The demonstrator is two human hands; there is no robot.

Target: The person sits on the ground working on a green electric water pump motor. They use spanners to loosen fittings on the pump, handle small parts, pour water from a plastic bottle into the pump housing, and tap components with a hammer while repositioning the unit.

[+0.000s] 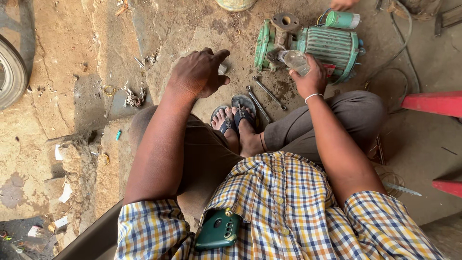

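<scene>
I sit low with my feet in sandals (236, 118) on a dirt floor. My left hand (199, 72) hangs loosely over the ground, fingers curled and apart, holding nothing. My right hand (310, 79) grips a small clear plastic bottle (294, 60), tipped toward the end of a green electric motor pump (313, 45) lying on the floor in front of me. Two spanners (262, 96) lie on the ground between my feet and the pump.
Another person's hand (344, 4) shows at the top edge near a green cylinder (342, 20) on the pump. A tyre (9, 72) is at far left, red stool legs (433, 103) at right. A green phone (217, 228) sits in my shirt pocket. Cables trail at top right.
</scene>
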